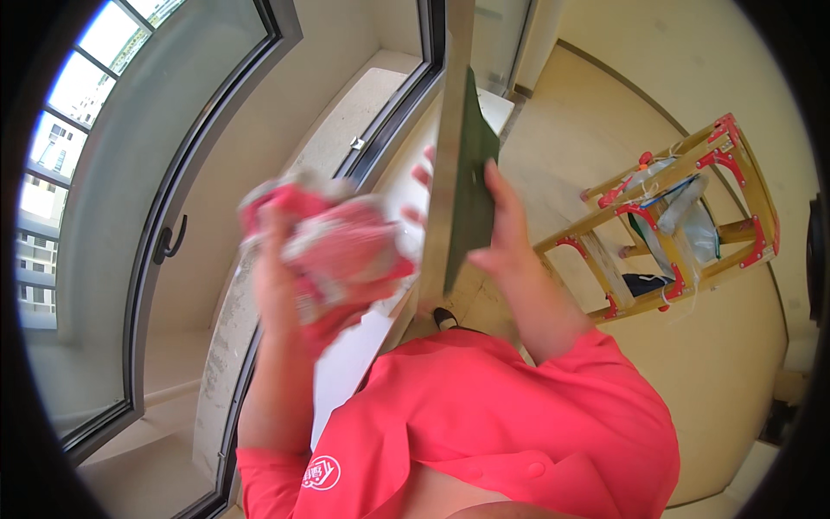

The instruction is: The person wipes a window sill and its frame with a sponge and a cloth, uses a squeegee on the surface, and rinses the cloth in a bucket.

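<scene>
My left hand (275, 227) is closed around a bunched pink and white cloth (343, 240), blurred by motion, above the white sill. My right hand (509, 227) grips an upright beige-edged panel (438, 188) just right of the cloth. A dark green flat surface (473, 175) is on the panel's right side, with my thumb side against it. Blurred fingertips show past the panel's left edge; the panel hides the rest of those fingers. The cloth is close to the panel, but whether they touch I cannot tell.
A grey-framed window sash (220, 110) with a black handle (172, 240) stands open at left. Below it runs a worn concrete ledge (227, 350) beside the white sill (343, 370). At right is a yellow stepladder (577, 227) with red fittings, holding bags and a roller-like tool.
</scene>
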The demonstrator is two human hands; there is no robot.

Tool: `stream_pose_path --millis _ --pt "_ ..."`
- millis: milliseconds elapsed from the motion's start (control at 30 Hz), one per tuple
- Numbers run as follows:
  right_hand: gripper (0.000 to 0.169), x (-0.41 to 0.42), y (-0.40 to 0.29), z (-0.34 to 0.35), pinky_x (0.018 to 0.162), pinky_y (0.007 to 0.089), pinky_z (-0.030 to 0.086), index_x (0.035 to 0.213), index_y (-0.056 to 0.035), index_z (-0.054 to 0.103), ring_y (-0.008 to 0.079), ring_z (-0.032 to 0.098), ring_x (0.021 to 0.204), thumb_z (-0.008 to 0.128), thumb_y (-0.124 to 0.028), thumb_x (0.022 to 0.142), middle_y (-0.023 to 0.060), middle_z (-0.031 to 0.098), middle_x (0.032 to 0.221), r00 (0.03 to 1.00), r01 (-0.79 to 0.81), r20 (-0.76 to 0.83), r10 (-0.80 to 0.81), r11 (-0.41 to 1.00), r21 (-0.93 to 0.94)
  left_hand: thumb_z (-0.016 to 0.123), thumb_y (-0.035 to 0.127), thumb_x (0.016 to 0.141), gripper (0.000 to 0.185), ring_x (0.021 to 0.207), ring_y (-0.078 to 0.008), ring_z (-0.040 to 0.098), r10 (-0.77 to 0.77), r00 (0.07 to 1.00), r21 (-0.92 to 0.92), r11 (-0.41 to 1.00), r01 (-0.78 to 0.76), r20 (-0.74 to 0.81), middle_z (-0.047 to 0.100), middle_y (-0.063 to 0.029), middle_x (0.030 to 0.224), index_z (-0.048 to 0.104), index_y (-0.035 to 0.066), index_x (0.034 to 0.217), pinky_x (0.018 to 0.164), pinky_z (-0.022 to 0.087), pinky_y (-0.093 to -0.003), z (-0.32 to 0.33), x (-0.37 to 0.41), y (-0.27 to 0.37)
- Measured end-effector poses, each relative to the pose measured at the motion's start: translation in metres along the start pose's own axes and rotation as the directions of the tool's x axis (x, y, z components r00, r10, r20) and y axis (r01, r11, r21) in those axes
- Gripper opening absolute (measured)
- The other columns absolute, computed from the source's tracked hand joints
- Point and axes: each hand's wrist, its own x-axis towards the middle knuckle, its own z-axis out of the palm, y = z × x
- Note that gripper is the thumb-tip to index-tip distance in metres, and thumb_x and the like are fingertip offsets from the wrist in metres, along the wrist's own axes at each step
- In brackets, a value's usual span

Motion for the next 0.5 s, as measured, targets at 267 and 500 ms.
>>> stream_pose_path --millis 267,500 --pt "0.061 -0.073 -0.028 -0.072 0.107 0.0485 0.041 0.140 -0.0051 0.044 0.0316 0.054 0.123 0.051 -0.047 0.096 0.0156 0.053 0.137 0.990 -0.041 -0.130 0.059 0.989 0.141 0.032 0.042 0.106 0.055 0.135 -0.0246 0.042 -0.082 0.819 0.715 0.541 -0.442 0.568 0.044 -0.0136 0.147 0.041 0.005 0.145 0.110 0.033 -0.0366 0.008 0.039 -0.054" --pt "0.062 -0.136 -0.079 -0.093 0.112 0.0497 0.032 0.140 -0.0034 0.045 0.0318 0.046 0.131 0.044 -0.048 0.098 0.0137 0.050 0.141 0.925 0.299 -0.167 -0.342 0.924 -0.239 0.064 0.018 0.088 0.038 0.118 -0.0363 0.054 0.581 0.704 0.872 -0.478 -0.111 0.408 0.059 -0.0212 0.123 0.057 -0.001 0.120 0.101 0.043 -0.0431 -0.195 0.103 0.066"
